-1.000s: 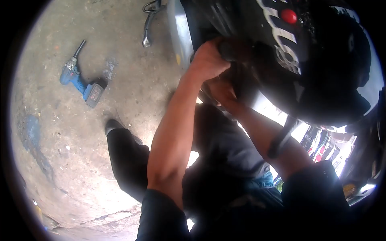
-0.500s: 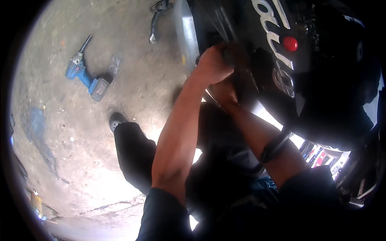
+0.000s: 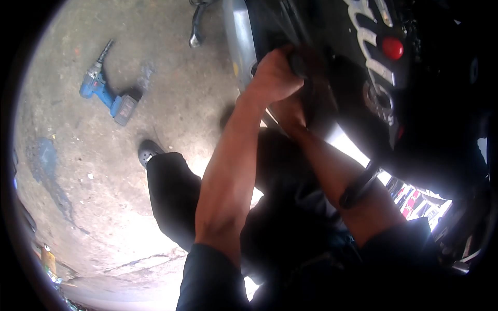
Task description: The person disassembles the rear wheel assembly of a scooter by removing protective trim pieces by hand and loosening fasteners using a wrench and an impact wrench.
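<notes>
My left hand (image 3: 277,75) is closed around a dark part low on the black body of a motorbike (image 3: 337,98), beside a grey metal panel (image 3: 240,41). What exactly its fingers hold is too dark to make out. Just below it, my right hand (image 3: 289,111) reaches in under the same part, its fingers hidden behind the left hand and the dark bodywork. Silver lettering (image 3: 369,46) and a round red spot (image 3: 392,48) show on the body to the right.
A blue cordless power tool (image 3: 106,96) lies on the concrete floor at the left. Near the top, a metal-ended tool (image 3: 195,31) lies beside the panel. My shoe (image 3: 149,151) rests on the floor below the power tool.
The view has shifted a little, so the floor and lettering sit differently in the frame. Both hands stay at the same dark part, with little visible movement.
</notes>
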Demonstrator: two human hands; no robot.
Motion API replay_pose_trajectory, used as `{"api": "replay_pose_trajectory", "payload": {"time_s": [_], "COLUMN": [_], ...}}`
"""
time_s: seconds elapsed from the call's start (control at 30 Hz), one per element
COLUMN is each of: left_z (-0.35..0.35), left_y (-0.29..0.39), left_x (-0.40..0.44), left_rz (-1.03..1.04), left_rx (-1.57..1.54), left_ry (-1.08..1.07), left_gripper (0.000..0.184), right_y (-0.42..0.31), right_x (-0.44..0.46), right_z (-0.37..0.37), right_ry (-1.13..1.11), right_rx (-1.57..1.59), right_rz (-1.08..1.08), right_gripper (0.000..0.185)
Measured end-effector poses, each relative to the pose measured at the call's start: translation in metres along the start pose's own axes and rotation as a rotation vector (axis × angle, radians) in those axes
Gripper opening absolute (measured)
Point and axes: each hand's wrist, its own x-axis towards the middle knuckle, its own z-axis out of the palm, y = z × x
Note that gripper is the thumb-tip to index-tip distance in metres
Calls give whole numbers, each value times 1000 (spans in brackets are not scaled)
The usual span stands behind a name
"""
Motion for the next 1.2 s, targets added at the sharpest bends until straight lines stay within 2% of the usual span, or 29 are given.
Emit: {"api": "replay_pose_trajectory", "payload": {"time_s": [0.17,0.27,0.33,0.37,0.4,0.47,0.5,0.57,0.63,0.7,0.73,0.8,0.83,0.87,0.9,0.93,1.0,1.07,1.13,1.17,1.2], "left_z": [-7,-6,-10,-12,-12,-9,-12,-12,-11,-10,-14,-18,-14,-17,-24,-22,-16,-27,-39,-52,-60], "left_y": [16,5,10,11,12,11,15,22,23,25,33,40,30,34,38,40,35,34,34,46,58], "left_x": [-5,-1,-4,-4,-6,-4,-3,-5,-8,-5,-7,-16,-15,-9,-6,-15,-37,-83,-140,-164,-190], "left_rz": [-73,-7,-24,-30,-44,-52,-52,-67,-98,-102,-99,-79,-49,-21,-118,-64,46,61,-166,-324,-478], "left_rx": [33,-96,-11,35,29,28,53,90,36,67,120,191,201,202,179,177,181,257,155,144,135], "left_ry": [-27,-4,-31,-42,-42,-43,-26,-2,-19,-35,-33,-13,4,23,-116,-33,141,345,399,373,342], "left_gripper": [44,44,43,43,43,44,44,45,46,47,47,49,51,52,56,60,69,64,56,53,50], "right_y": [-7,-10,-9,-8,-4,0,-2,-3,1,2,4,-6,-9,-6,-3,0,6,12,11,8,8], "right_x": [-4,1,-1,4,9,9,1,0,5,9,8,-1,-4,-6,-8,-10,-5,3,-4,-2,-2], "right_z": [-6,-7,-9,-17,-31,-15,14,-6,-65,-69,-59,-39,-23,-23,-22,-23,-60,-101,-98,-81,-75], "right_ry": [-155,-243,-265,-367,-474,-396,-218,-220,-551,-708,-709,-409,-105,-105,-100,-90,-294,-506,-494,-393,-411], "right_rx": [-29,55,27,98,169,81,-76,43,599,830,777,509,279,191,101,11,312,608,706,648,726], "right_rz": [15,53,15,8,-3,-72,-138,-32,311,430,364,261,227,174,121,69,180,293,282,219,277], "right_gripper": [13,13,15,10,17,29,29,31,33,35,35,32,29,30,32,34,41,51,47,48,47]}}
